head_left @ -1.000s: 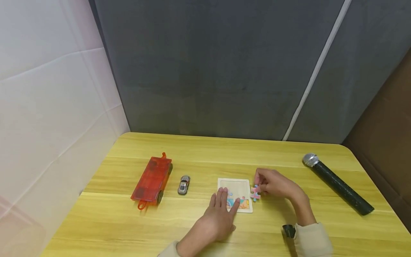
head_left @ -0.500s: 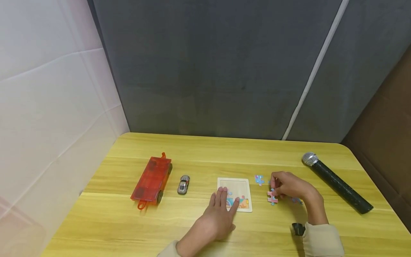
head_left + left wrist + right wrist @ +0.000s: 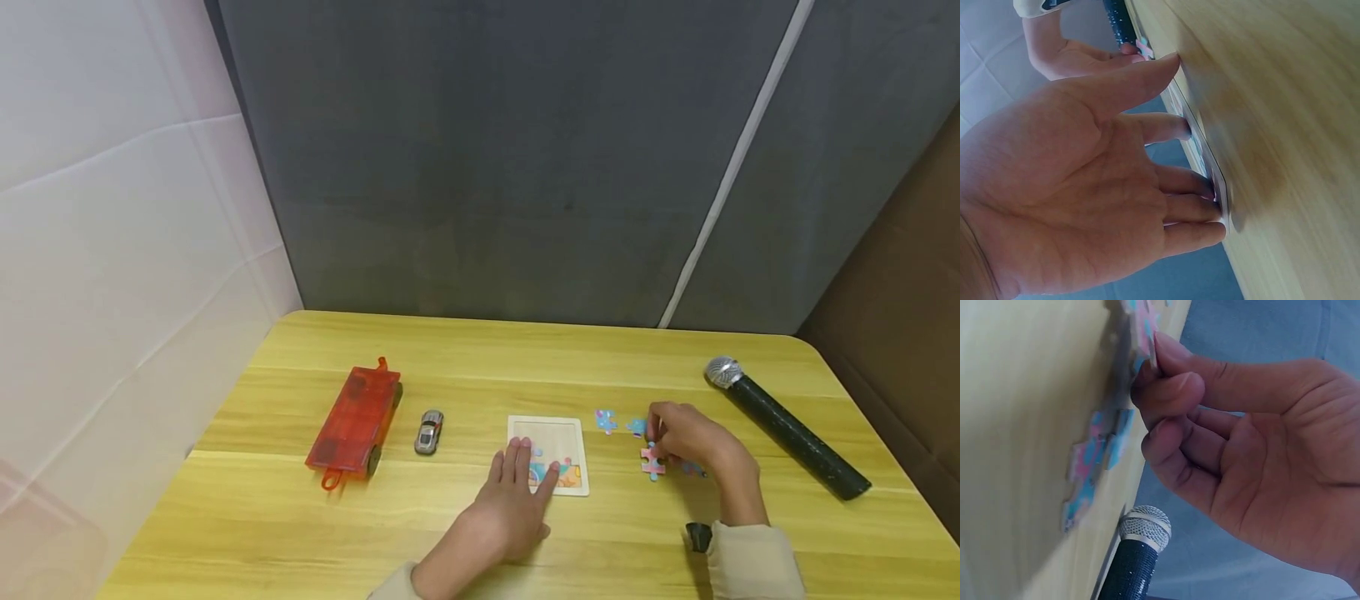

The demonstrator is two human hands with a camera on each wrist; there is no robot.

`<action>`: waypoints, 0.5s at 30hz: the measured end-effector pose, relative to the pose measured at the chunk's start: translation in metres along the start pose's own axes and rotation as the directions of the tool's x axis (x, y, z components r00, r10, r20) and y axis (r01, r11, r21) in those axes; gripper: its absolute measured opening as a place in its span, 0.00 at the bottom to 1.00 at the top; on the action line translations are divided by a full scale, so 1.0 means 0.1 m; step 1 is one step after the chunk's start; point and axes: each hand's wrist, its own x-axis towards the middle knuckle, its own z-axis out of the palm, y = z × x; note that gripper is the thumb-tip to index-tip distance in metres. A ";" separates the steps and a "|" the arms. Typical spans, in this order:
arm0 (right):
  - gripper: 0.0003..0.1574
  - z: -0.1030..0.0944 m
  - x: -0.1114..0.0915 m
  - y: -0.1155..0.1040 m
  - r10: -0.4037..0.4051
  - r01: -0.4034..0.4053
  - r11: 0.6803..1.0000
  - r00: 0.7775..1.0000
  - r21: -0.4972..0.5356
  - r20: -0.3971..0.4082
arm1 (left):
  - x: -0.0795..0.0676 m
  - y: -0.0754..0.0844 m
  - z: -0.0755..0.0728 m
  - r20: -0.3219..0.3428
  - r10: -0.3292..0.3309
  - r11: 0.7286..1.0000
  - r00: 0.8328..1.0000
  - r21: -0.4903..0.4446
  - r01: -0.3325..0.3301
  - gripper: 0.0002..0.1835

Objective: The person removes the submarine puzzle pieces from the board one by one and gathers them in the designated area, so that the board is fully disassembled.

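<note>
My left hand (image 3: 506,504) rests with straight, spread fingers on the lower left of a square wooden puzzle tray (image 3: 512,427). Colourful puzzle pieces (image 3: 568,476) fill part of the tray's bottom, partly hidden by the fingers. To the right of the tray, my right hand (image 3: 692,435) pinches a pink and blue puzzle piece (image 3: 651,462) between thumb and fingers. In the right wrist view that piece (image 3: 1142,328) is tilted just off or against the table; I cannot tell which. Near the hand lie a blue piece (image 3: 606,421), another (image 3: 637,427) and more pieces (image 3: 693,469) partly hidden behind it.
Left of the tray stands a small silver toy car (image 3: 429,432), with a translucent red wheeled toy trailer (image 3: 356,419) beyond it. A black microphone (image 3: 787,429) lies at the right. A dark panel (image 3: 480,167) closes the table's far side.
My right hand has moved right, away from the tray's edge, carrying the pink piece. Blue pieces it was covering now show. The left hand stays in place.
</note>
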 end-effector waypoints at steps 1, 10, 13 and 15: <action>0.11 0.01 0.01 0.00 0.009 -0.009 1.000 1.000 -0.004 -0.007 | 0.00 0.00 0.00 0.001 -0.002 1.000 1.000 -0.005 0.002 0.44; 0.04 0.10 0.10 -0.05 0.092 -0.096 0.995 0.989 -0.029 -0.112 | -0.12 0.02 -0.24 0.025 -0.011 1.000 1.000 -0.024 0.012 0.43; 0.02 0.11 0.11 -0.05 0.124 -0.138 0.987 0.981 -0.085 -0.150 | -0.14 0.04 -0.30 0.037 -0.009 1.000 0.999 -0.008 0.009 0.43; 0.02 0.13 0.14 -0.03 0.166 -0.190 0.973 0.970 -0.128 -0.178 | -0.12 0.03 -0.26 0.029 -0.005 1.000 1.000 -0.016 0.006 0.43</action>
